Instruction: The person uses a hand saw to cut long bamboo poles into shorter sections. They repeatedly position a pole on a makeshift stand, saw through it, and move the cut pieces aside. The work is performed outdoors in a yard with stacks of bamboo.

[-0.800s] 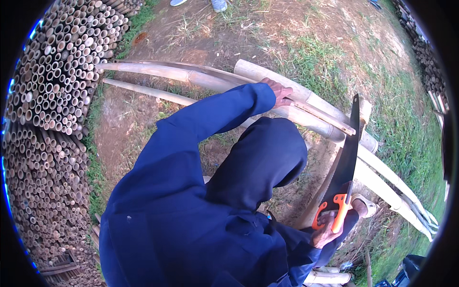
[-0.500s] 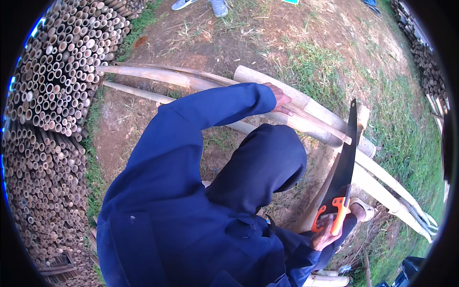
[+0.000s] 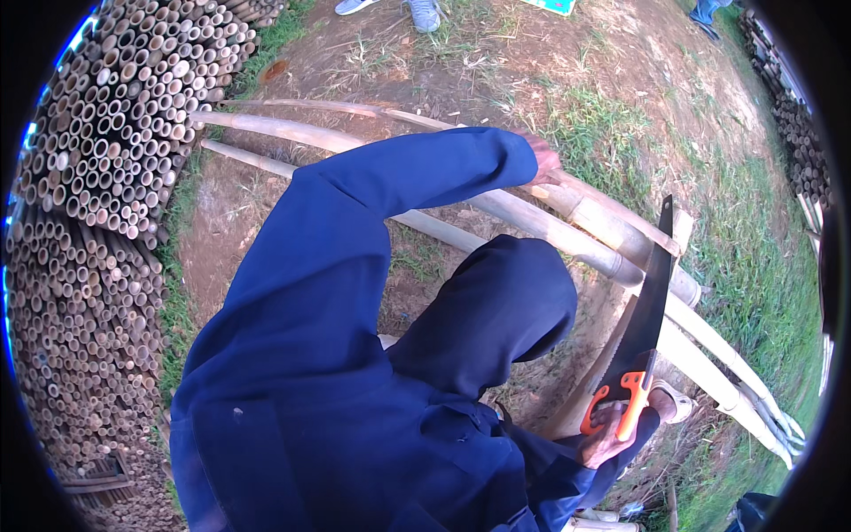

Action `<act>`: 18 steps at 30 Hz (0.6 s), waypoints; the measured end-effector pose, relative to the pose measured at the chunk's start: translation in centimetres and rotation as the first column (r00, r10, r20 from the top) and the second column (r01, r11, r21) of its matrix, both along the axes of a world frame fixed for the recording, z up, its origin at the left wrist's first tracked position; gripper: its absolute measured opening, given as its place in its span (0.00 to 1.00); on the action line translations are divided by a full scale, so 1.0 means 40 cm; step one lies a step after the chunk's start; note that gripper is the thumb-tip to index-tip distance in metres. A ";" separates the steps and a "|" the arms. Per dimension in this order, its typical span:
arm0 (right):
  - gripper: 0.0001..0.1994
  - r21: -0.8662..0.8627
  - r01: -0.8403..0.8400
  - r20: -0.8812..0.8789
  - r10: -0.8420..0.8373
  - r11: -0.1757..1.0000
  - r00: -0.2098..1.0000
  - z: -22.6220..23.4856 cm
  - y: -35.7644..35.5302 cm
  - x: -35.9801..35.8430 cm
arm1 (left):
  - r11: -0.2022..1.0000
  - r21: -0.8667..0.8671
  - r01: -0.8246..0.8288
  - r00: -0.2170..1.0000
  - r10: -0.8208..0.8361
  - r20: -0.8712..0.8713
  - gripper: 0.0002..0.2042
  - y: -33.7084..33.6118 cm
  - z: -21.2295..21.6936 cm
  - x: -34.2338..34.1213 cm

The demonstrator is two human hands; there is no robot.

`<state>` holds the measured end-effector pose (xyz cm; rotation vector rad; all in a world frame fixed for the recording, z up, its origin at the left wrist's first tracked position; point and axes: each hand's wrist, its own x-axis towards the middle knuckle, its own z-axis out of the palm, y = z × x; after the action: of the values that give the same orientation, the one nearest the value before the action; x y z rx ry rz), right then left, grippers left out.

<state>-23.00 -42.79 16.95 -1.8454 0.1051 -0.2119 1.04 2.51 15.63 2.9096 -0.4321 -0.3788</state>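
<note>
My right hand (image 3: 605, 436) grips the orange handle of a hand saw (image 3: 650, 310). The dark blade points away from me, its tip near the far end of a thin split bamboo strip (image 3: 623, 214). My left hand (image 3: 542, 160) reaches out across the poles and is closed around this strip; its fingers are partly hidden by the sleeve. Beneath the strip lies a thick bamboo piece (image 3: 607, 229), and on the near side runs a longer bamboo pole (image 3: 532, 215). Whether the blade touches the strip, I cannot tell.
Stacked bamboo poles (image 3: 106, 133) fill the left side, cut ends facing out. More pale poles (image 3: 709, 377) stretch to the lower right, near my sandalled foot (image 3: 681, 403). Another person's shoes (image 3: 424, 14) stand at the top. Grass patches cover the soil on the right.
My left hand has moved away and to the right with the bamboo strip, which now lies over the thick bamboo piece. The saw has shifted only slightly in the picture.
</note>
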 end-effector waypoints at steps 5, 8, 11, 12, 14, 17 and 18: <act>0.14 0.030 0.041 0.007 -0.041 0.999 0.999 0.016 0.021 0.009 | 0.999 -0.040 -0.007 0.997 0.004 -0.077 0.21 -0.095 0.068 0.015; 0.14 0.007 0.065 -0.001 -0.065 0.998 0.998 0.024 0.033 0.007 | 1.000 -0.010 0.002 0.999 -0.002 -0.049 0.21 -0.087 0.066 0.007; 0.15 0.030 0.050 0.002 -0.050 0.998 0.999 -0.001 0.006 0.007 | 1.000 0.018 0.015 1.000 -0.014 -0.015 0.19 -0.031 0.063 -0.009; 0.15 0.028 0.045 -0.013 -0.044 0.999 0.999 -0.004 0.000 0.007 | 0.999 0.038 0.018 1.000 -0.019 0.011 0.18 -0.018 0.066 -0.025; 0.13 0.088 0.057 -0.033 -0.054 0.994 0.998 -0.009 -0.004 0.009 | 0.997 0.079 0.026 0.998 -0.031 0.062 0.15 -0.007 0.073 -0.050; 0.12 0.121 0.069 -0.038 -0.065 0.990 0.997 0.017 0.016 0.014 | 0.996 0.087 -0.006 0.998 0.001 0.062 0.11 -0.015 0.070 -0.083; 0.13 0.124 0.079 -0.034 -0.075 0.989 0.997 0.022 0.021 0.013 | 0.996 0.092 -0.014 0.998 0.008 0.067 0.11 -0.020 0.073 -0.087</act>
<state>-22.47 -41.95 17.83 -1.7208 0.2055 -0.2274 -2.43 1.71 18.54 3.0202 -0.4185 -0.3095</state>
